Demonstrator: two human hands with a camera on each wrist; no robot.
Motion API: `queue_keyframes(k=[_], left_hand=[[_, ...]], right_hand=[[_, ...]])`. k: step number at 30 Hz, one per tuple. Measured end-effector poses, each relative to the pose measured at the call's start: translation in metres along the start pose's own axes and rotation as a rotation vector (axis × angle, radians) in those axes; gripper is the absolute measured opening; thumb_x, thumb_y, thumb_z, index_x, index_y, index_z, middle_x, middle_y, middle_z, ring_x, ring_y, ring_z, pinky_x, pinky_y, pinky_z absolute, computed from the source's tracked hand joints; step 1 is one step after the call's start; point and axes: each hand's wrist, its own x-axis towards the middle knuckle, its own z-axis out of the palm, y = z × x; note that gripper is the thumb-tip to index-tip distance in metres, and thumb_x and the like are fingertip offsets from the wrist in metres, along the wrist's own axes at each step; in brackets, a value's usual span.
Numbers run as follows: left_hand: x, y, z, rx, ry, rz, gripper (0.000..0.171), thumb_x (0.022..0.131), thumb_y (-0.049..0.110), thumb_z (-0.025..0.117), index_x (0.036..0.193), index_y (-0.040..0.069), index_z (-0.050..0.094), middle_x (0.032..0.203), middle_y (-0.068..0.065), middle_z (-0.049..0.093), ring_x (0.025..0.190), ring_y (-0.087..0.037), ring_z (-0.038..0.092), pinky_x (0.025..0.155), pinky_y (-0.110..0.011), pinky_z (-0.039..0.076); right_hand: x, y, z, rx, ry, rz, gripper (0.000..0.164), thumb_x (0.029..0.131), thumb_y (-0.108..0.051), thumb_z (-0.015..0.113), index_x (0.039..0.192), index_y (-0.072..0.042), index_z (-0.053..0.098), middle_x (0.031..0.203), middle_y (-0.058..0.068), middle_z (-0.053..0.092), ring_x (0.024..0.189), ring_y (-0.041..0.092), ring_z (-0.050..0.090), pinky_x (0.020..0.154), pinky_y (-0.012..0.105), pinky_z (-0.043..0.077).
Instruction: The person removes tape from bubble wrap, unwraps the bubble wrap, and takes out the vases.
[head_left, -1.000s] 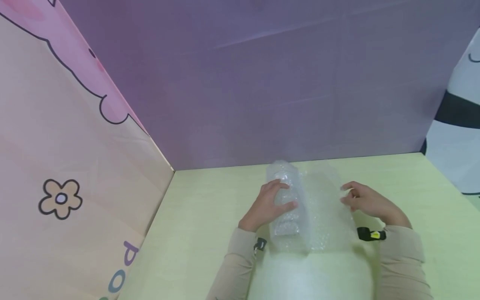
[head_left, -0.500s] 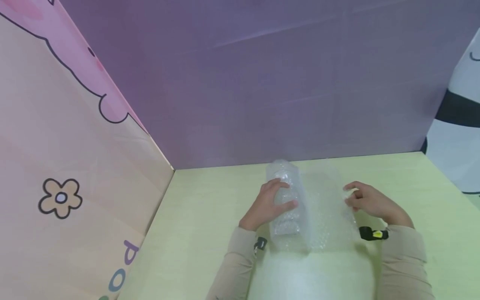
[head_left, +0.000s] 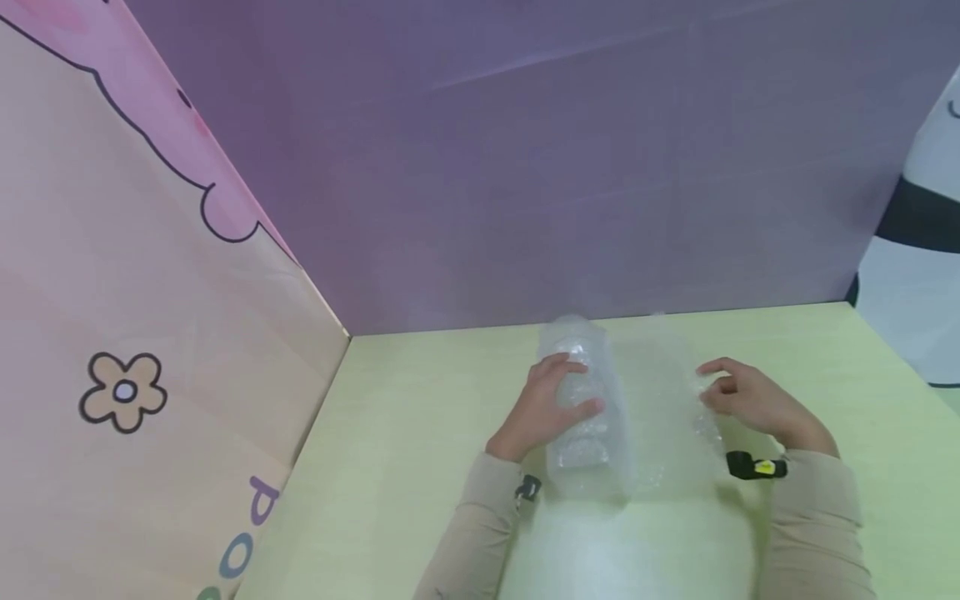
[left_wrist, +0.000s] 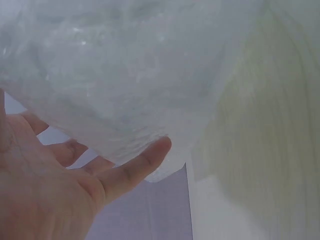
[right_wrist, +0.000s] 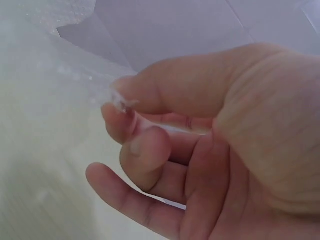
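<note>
A roll of clear bubble wrap (head_left: 587, 454) stands on the pale table in the head view, its loose sheet (head_left: 660, 417) spread out to the right. My left hand (head_left: 543, 408) holds the roll from its left side, thumb on the near face and fingers around the far side. The left wrist view shows that thumb (left_wrist: 142, 162) against the cloudy plastic; what lies inside the layers is hidden. At the sheet's right edge, my right hand (head_left: 753, 404) pinches the film between thumb and forefinger. In the right wrist view a crumpled bit of film (right_wrist: 120, 100) shows at those fingertips.
The pale yellow-green table (head_left: 420, 433) ends at a purple backdrop (head_left: 487, 183) behind the roll. A printed panel (head_left: 127, 292) with a flower and letters rises on the left. Another panel (head_left: 915, 308) with a black band stands at the right.
My right hand has drifted slightly to the right with the sheet's edge. The left hand keeps its hold on the roll, and the head view has shifted a little.
</note>
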Motion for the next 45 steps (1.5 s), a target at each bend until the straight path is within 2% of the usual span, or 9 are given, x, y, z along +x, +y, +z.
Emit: queue_keyframes(k=[8, 14, 17, 22, 26, 29, 38, 41, 45], left_hand=[[0.001, 0.005, 0.005, 0.006, 0.002, -0.002, 0.057, 0.091, 0.052, 0.072, 0.138, 0.022, 0.059, 0.162, 0.0, 0.039, 0.152, -0.022, 0.032, 0.123, -0.046, 0.036], [0.0, 0.007, 0.004, 0.014, -0.012, -0.016, 0.058, 0.092, 0.053, 0.07, 0.14, 0.023, 0.057, 0.163, 0.0, 0.038, 0.152, -0.021, 0.032, 0.123, -0.047, 0.036], [-0.001, 0.007, 0.004, 0.008, -0.021, -0.022, 0.059, 0.093, 0.054, 0.069, 0.142, 0.024, 0.056, 0.164, 0.0, 0.037, 0.153, -0.021, 0.031, 0.123, -0.047, 0.035], [-0.002, 0.009, 0.006, 0.005, -0.033, -0.024, 0.059, 0.093, 0.056, 0.068, 0.142, 0.026, 0.055, 0.165, 0.001, 0.035, 0.154, -0.02, 0.03, 0.124, -0.048, 0.034], [-0.002, 0.009, 0.009, 0.003, -0.036, -0.024, 0.059, 0.092, 0.057, 0.068, 0.142, 0.027, 0.055, 0.165, 0.0, 0.034, 0.153, -0.022, 0.03, 0.123, -0.05, 0.035], [-0.002, 0.009, 0.012, 0.004, -0.042, -0.024, 0.059, 0.092, 0.056, 0.068, 0.142, 0.027, 0.055, 0.165, -0.001, 0.034, 0.153, -0.022, 0.031, 0.123, -0.049, 0.034], [-0.001, 0.007, 0.01, -0.012, -0.049, -0.022, 0.06, 0.093, 0.057, 0.068, 0.143, 0.027, 0.054, 0.166, 0.0, 0.033, 0.154, -0.022, 0.03, 0.123, -0.052, 0.034], [-0.001, 0.007, 0.011, -0.012, -0.045, -0.024, 0.059, 0.093, 0.056, 0.068, 0.142, 0.027, 0.054, 0.165, 0.0, 0.034, 0.153, -0.021, 0.031, 0.123, -0.051, 0.034], [0.0, 0.006, 0.012, 0.0, -0.04, -0.021, 0.058, 0.093, 0.055, 0.068, 0.141, 0.027, 0.055, 0.164, 0.0, 0.035, 0.152, -0.021, 0.032, 0.123, -0.05, 0.035]], right_hand=[[-0.003, 0.001, -0.005, 0.017, -0.005, 0.011, 0.049, 0.106, -0.022, 0.056, 0.144, 0.005, 0.04, 0.111, 0.017, 0.069, 0.096, 0.018, 0.067, 0.078, 0.031, 0.054], [-0.001, -0.003, -0.004, -0.013, -0.009, 0.048, 0.052, 0.105, -0.027, 0.056, 0.143, 0.006, 0.04, 0.105, 0.014, 0.067, 0.09, 0.019, 0.064, 0.074, 0.031, 0.052], [-0.002, -0.003, -0.004, -0.038, 0.035, 0.058, 0.055, 0.105, -0.033, 0.056, 0.141, 0.007, 0.042, 0.11, 0.019, 0.065, 0.092, 0.022, 0.063, 0.074, 0.031, 0.05], [-0.007, -0.003, -0.009, -0.046, 0.154, 0.082, 0.06, 0.106, -0.042, 0.052, 0.141, 0.006, 0.044, 0.124, 0.026, 0.058, 0.098, 0.025, 0.062, 0.075, 0.03, 0.049], [-0.011, -0.005, -0.011, 0.006, 0.175, 0.059, 0.058, 0.107, -0.04, 0.051, 0.141, 0.006, 0.044, 0.121, 0.024, 0.059, 0.095, 0.022, 0.064, 0.075, 0.031, 0.051], [-0.013, -0.01, -0.009, 0.04, 0.16, 0.039, 0.056, 0.107, -0.038, 0.051, 0.141, 0.006, 0.044, 0.117, 0.023, 0.06, 0.093, 0.02, 0.066, 0.076, 0.032, 0.054], [0.001, -0.027, 0.009, 0.073, 0.081, -0.025, 0.047, 0.107, -0.031, 0.054, 0.136, 0.004, 0.047, 0.105, 0.016, 0.065, 0.092, 0.023, 0.068, 0.081, 0.038, 0.054], [0.005, -0.03, 0.017, 0.079, 0.039, -0.056, 0.044, 0.106, -0.029, 0.055, 0.134, 0.004, 0.05, 0.103, 0.016, 0.066, 0.091, 0.023, 0.068, 0.082, 0.037, 0.054], [0.012, -0.032, 0.027, 0.068, -0.037, -0.055, 0.041, 0.105, -0.03, 0.056, 0.131, 0.002, 0.052, 0.105, 0.015, 0.067, 0.093, 0.023, 0.068, 0.084, 0.036, 0.052]])
